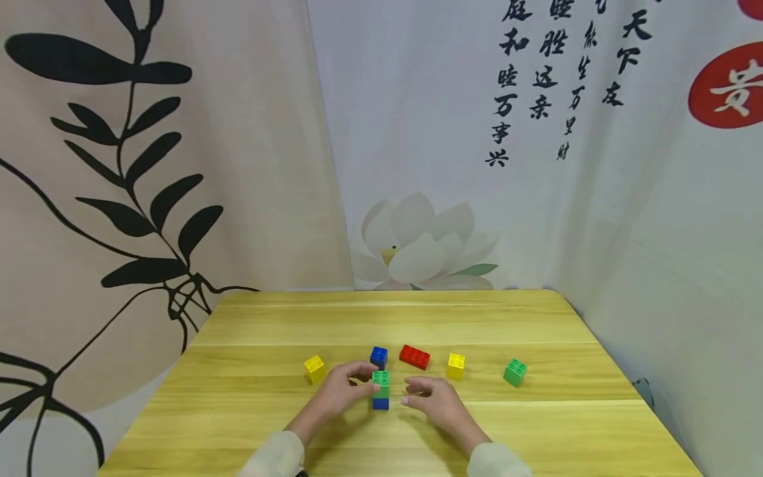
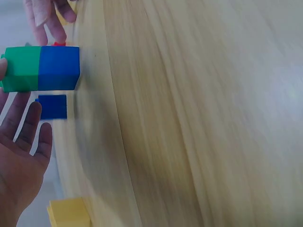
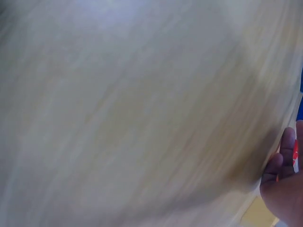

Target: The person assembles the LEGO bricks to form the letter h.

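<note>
Loosely curled, my left hand [image 1: 342,391] holds the green brick [image 1: 384,387] between thumb and fingers; directly beneath it sits the lower blue brick [image 1: 380,403]. Right of that grip, my right hand [image 1: 440,401] hangs half open, holding nothing, apart from the stack. Just beyond my hold stands another blue brick [image 1: 378,358], and right of that a red brick [image 1: 414,356]. One yellow brick [image 1: 456,366] lies beyond my right hand, a second green brick [image 1: 515,372] farther right, a second yellow brick [image 1: 314,369] left of my grip.
</note>
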`<state>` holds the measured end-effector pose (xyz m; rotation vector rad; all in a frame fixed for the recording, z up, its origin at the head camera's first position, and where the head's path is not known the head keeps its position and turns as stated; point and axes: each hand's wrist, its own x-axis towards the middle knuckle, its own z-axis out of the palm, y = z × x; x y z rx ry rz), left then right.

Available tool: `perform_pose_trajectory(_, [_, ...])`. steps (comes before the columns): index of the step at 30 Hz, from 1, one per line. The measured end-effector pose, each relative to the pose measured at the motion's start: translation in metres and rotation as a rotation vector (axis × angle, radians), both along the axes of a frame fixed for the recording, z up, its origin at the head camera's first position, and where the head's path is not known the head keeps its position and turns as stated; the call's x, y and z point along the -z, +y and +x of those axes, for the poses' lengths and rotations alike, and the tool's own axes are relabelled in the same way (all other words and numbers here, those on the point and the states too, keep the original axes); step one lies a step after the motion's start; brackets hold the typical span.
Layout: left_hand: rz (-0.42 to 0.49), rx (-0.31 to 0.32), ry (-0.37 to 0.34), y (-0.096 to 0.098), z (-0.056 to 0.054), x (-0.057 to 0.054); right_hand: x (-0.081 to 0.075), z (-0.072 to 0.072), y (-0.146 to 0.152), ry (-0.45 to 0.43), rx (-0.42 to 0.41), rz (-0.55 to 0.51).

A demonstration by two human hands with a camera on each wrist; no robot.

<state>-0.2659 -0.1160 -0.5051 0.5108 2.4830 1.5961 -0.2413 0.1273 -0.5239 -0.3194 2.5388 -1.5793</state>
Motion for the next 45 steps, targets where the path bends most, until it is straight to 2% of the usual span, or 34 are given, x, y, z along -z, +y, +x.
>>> perform_pose_trajectory(5, [0.008,-0.011,-0.007,-0.019,0.002,-0.001,-0.002,0.001,-0.001,-0.004,0.002,-0.009])
perform_pose_trajectory(12, [-0.004,-0.057,-0.015,-0.041,0.004,-0.001,-0.001,0.001,0.0,-0.007,-0.002,-0.014])
perform_pose_trajectory(22, [-0.029,-0.068,-0.018,-0.047,0.008,-0.007,-0.001,0.001,0.001,-0.002,-0.007,-0.004])
perform_pose_trajectory(28, [0.004,-0.093,-0.006,-0.046,0.01,-0.018,-0.004,0.001,0.003,0.0,0.002,-0.004])
perform_pose_trajectory(34, [0.006,-0.117,0.03,-0.04,0.004,-0.032,-0.011,0.001,0.006,-0.011,0.035,0.019])
perform_pose_trajectory(39, [-0.006,-0.124,0.073,-0.03,-0.003,-0.048,-0.022,-0.003,0.012,0.0,0.07,0.018])
perform_pose_trajectory(45, [0.011,-0.098,0.097,-0.011,-0.012,-0.069,-0.04,-0.012,0.023,0.035,0.165,-0.013])
